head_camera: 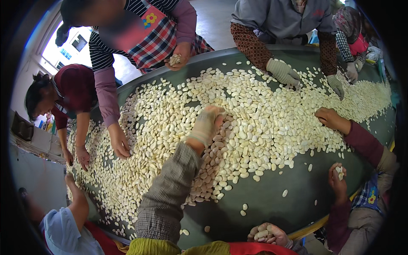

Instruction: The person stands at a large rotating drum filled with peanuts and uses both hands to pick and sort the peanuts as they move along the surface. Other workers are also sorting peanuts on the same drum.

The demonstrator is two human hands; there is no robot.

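Note:
Large white beans (255, 127) lie in a broad layer on a dark green table surface (267, 197). My left hand (207, 124), in a pale knit glove, reaches into the middle of the layer, its fingers down among the beans. Its fingertips are partly hidden, so whether it pinches a bean is unclear. Low at the near edge, my right hand (269, 234) is turned upward and cups several beans (262, 235). A few loose beans (244, 209) lie apart from the layer, between my two arms.
Across the table, a person's hand (119, 142) touches beans and their other holds some. Gloved hands (283, 73) work at the far right; a bare hand (331, 119) reaches in from the right. More co-workers' hands (82, 157) are at left. A raised metal rim (210, 59) borders the table.

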